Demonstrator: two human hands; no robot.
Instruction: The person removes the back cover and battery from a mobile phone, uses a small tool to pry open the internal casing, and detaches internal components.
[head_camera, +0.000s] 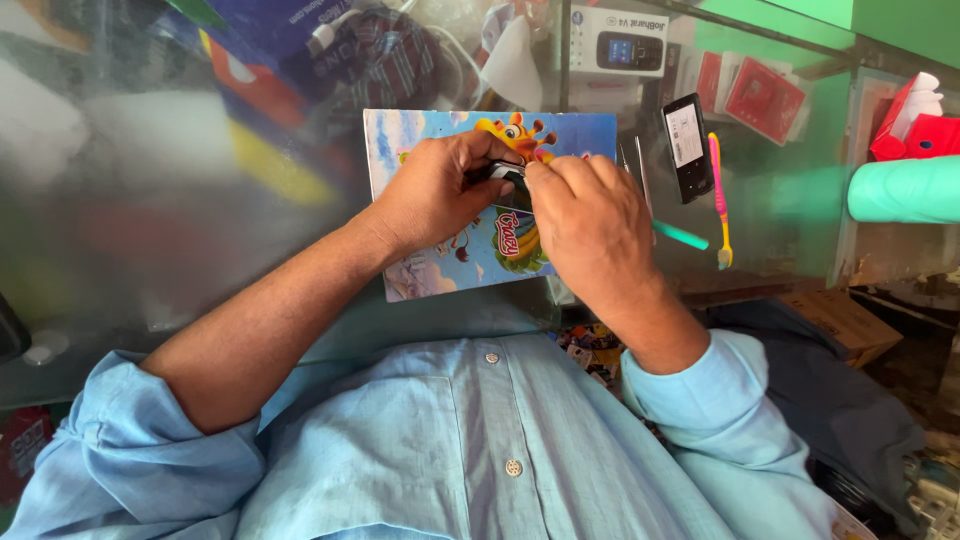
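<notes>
Both hands, left hand (432, 195) and right hand (590, 225), pinch a small dark gadget (503, 173) above the picture book (440, 270); phone (686, 146) and toothbrush (720, 200) crowd three o'clock.

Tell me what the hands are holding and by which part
Both hands grip one small dark device over the picture book: the left hand holds its left end, the right hand pinches its right end. Fingers hide most of it.

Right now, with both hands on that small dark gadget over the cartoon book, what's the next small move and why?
Probably keep the left hand pinching the small dark device steady while the right hand works its fingertips along the edge: both hands already meet on it above the cartoon book.
</notes>
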